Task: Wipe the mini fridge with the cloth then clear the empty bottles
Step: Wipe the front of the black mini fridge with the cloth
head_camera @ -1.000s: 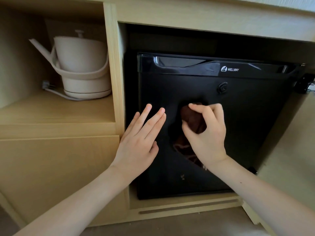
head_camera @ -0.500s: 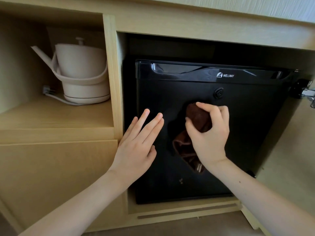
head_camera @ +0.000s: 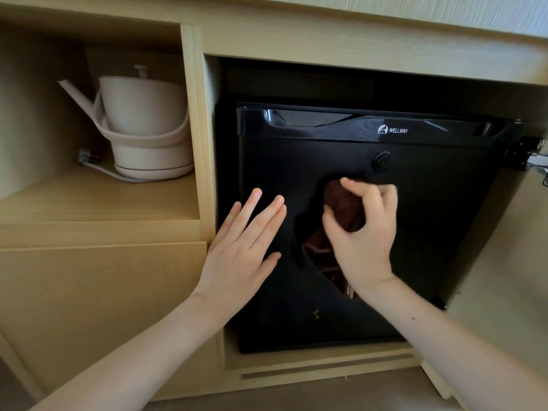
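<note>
A black mini fridge (head_camera: 439,209) with its door closed sits in a wooden cabinet bay. My right hand (head_camera: 363,241) presses a bunched dark brown cloth (head_camera: 341,209) against the middle of the door; part of the cloth hangs below my palm. Flat against the door's left edge rests my left hand (head_camera: 243,250), fingers spread and holding nothing. No bottles are in view.
A cream electric kettle (head_camera: 145,126) with its cord stands on the open shelf (head_camera: 89,200) at the left. The cabinet door (head_camera: 510,277) hangs open at the right, its metal hinge (head_camera: 533,161) beside the fridge top. A wooden plinth (head_camera: 320,366) runs beneath the fridge.
My right hand and the cloth have slid slightly to the right across the door. The view has tilted up a little. My left hand stays flat at the door's left edge.
</note>
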`<state>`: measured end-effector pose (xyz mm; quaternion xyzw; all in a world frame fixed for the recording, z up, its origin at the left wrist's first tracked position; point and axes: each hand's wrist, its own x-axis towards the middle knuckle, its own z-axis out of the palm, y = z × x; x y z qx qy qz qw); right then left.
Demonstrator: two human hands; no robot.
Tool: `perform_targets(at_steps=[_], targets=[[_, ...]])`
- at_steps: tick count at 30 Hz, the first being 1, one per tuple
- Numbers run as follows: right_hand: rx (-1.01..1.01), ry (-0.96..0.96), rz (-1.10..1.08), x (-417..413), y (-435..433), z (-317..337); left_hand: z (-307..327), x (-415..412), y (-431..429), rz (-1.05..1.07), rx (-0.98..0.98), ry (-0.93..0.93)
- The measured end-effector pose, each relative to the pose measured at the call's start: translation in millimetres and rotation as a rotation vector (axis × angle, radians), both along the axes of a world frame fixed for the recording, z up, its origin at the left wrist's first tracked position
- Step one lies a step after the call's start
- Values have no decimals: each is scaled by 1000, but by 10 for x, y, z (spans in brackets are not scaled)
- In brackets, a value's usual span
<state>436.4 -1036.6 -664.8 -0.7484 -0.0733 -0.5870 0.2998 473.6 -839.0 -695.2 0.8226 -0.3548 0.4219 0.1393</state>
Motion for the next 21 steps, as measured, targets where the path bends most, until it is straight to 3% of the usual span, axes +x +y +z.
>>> perform_targets(at_steps=[6, 10, 15, 21], targets=[[-324, 248, 92, -120, -5, -567, -17, 16, -4, 7, -4, -27], [-159, 102, 17, -84, -58, -208, -28, 26, -6, -33, -43, -23], [-25, -21, -59, -68, -116, 242, 36, -24, -91, -153, -375, 85], [87, -70, -64, -1, -84, 144, 33, -55, -101, -134, -515, 180]])
